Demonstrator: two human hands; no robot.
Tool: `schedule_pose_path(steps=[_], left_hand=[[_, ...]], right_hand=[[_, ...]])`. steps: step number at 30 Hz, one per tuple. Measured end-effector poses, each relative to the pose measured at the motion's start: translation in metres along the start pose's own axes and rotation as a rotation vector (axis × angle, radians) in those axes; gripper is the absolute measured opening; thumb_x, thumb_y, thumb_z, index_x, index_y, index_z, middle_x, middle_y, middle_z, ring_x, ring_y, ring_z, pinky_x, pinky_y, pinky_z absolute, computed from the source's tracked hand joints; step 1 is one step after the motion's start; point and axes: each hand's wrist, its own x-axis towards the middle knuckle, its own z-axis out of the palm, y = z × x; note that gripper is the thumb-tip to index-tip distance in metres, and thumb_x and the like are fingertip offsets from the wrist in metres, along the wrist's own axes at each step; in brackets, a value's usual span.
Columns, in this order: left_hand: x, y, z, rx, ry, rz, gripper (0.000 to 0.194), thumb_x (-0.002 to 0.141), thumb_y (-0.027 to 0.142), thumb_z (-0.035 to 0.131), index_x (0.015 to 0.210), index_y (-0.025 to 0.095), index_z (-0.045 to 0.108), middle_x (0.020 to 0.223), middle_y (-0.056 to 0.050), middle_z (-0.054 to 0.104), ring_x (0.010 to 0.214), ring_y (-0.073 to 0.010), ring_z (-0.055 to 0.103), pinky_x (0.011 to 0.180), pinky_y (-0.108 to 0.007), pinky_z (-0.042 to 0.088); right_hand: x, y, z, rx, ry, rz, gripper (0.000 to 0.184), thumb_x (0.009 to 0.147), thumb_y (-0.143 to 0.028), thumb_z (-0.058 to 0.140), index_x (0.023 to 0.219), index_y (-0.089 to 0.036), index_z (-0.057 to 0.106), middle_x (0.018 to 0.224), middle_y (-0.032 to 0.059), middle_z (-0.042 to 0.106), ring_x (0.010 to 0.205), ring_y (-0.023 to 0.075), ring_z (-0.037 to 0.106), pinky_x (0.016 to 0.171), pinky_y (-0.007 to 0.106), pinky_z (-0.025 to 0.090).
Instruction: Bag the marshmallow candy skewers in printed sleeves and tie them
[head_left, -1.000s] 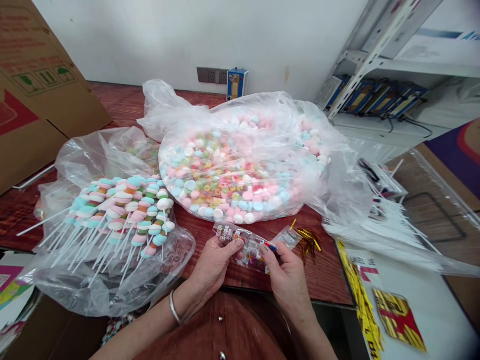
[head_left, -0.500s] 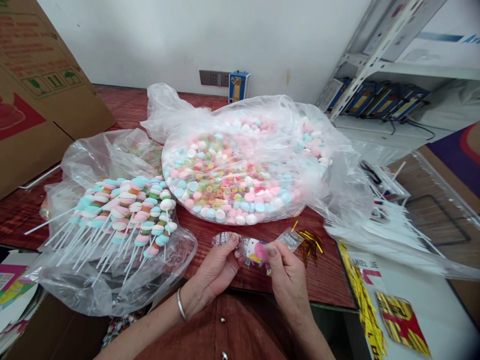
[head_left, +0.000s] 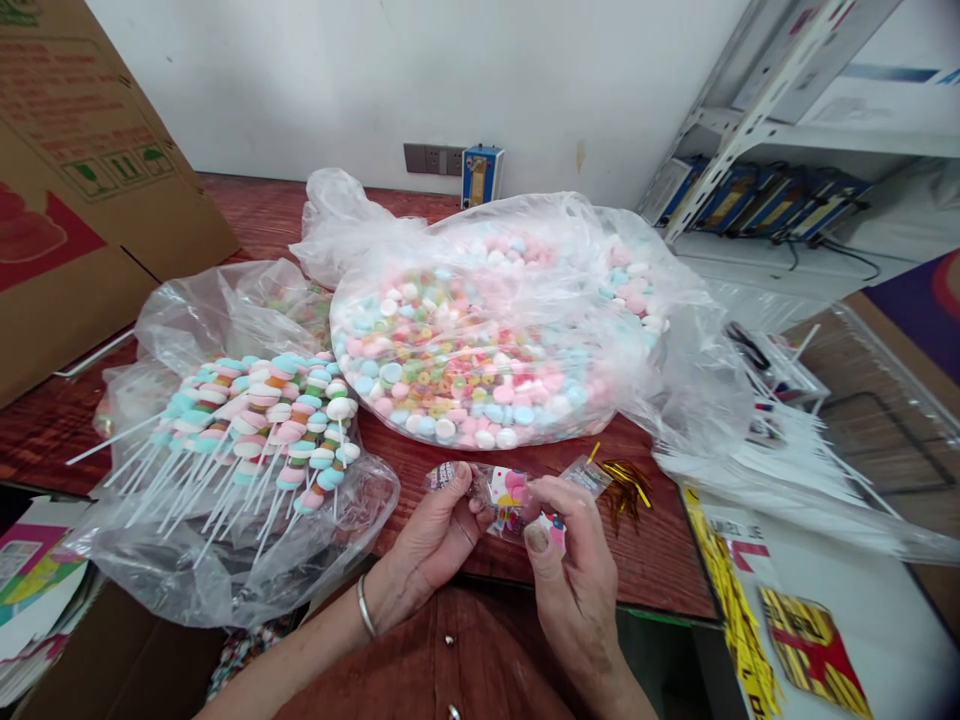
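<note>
A small clear candy bag (head_left: 507,488) with pink, white and yellow print is in front of me over the table's near edge. My left hand (head_left: 442,515) pinches its left end between thumb and fingers. My right hand (head_left: 574,545) has its bent fingers on the bag's right part, the thumb lower down, and a printed bit shows between them. To the left, marshmallow skewers (head_left: 259,420) on white sticks lie piled on a clear plastic sheet. Behind my hands, a round heap of loose marshmallows and gummy rings (head_left: 457,380) is under a clear plastic bag.
Gold twist ties (head_left: 626,485) lie right of my hands by a clear packet. White sticks (head_left: 765,460) fill a plastic bag at the right. A cardboard box (head_left: 97,170) stands left, a metal shelf (head_left: 750,125) at the back right, and a blue box (head_left: 481,176) against the wall.
My right thumb has slid down and away from the index finger, and more of the bag's print shows. My left hand keeps its pinch. The view has shifted slightly.
</note>
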Motion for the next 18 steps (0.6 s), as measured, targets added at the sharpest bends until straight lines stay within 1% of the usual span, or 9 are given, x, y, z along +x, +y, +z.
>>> schedule_pose_path(steps=[2, 8, 11, 15, 18], left_hand=[[-0.0007, -0.0001, -0.0001, -0.01, -0.015, -0.007, 0.033, 0.065, 0.024, 0.091, 0.073, 0.014, 0.061, 0.062, 0.005, 0.056, 0.053, -0.0059, 0.048, 0.054, -0.02, 0.047], [-0.0007, 0.0001, 0.0047, -0.017, -0.014, 0.015, 0.034, 0.06, 0.022, 0.093, 0.074, 0.014, 0.063, 0.061, 0.004, 0.059, 0.053, -0.0062, 0.05, 0.053, -0.02, 0.047], [0.0004, -0.0003, 0.0056, 0.017, -0.011, 0.025, 0.033, 0.061, 0.024, 0.093, 0.072, 0.014, 0.063, 0.061, 0.003, 0.059, 0.054, -0.0069, 0.051, 0.054, -0.02, 0.048], [0.0021, -0.0013, 0.0029, 0.028, 0.033, 0.05, 0.033, 0.06, 0.023, 0.093, 0.073, 0.013, 0.064, 0.062, 0.003, 0.061, 0.054, -0.0065, 0.051, 0.053, -0.019, 0.047], [0.0027, -0.002, 0.0011, 0.022, 0.044, 0.042, 0.034, 0.06, 0.023, 0.093, 0.075, 0.013, 0.065, 0.063, 0.004, 0.061, 0.054, -0.0063, 0.05, 0.053, -0.019, 0.047]], right_hand=[[0.0014, 0.0008, 0.0012, 0.026, 0.001, 0.032, 0.02, 0.1, -0.031, 0.05, 0.117, -0.025, 0.059, 0.107, 0.005, 0.06, 0.103, 0.0211, 0.055, 0.092, 0.037, 0.045], [0.0008, 0.0021, 0.0025, 0.049, 0.02, 0.063, 0.021, 0.099, -0.032, 0.051, 0.117, -0.025, 0.059, 0.11, 0.0046, 0.061, 0.11, 0.021, 0.054, 0.097, 0.037, 0.043], [-0.0006, 0.0026, 0.0032, 0.03, 0.004, 0.048, 0.018, 0.099, -0.032, 0.051, 0.114, -0.025, 0.061, 0.113, 0.0047, 0.061, 0.112, 0.0208, 0.054, 0.097, 0.036, 0.044], [-0.001, 0.0031, 0.003, -0.039, 0.043, 0.019, 0.02, 0.098, -0.03, 0.053, 0.116, -0.025, 0.06, 0.118, 0.006, 0.06, 0.115, 0.0216, 0.053, 0.1, 0.038, 0.043], [-0.0007, 0.0036, 0.0022, -0.063, 0.039, 0.027, 0.019, 0.098, -0.031, 0.053, 0.114, -0.025, 0.062, 0.118, 0.0064, 0.06, 0.115, 0.0217, 0.054, 0.099, 0.038, 0.044]])
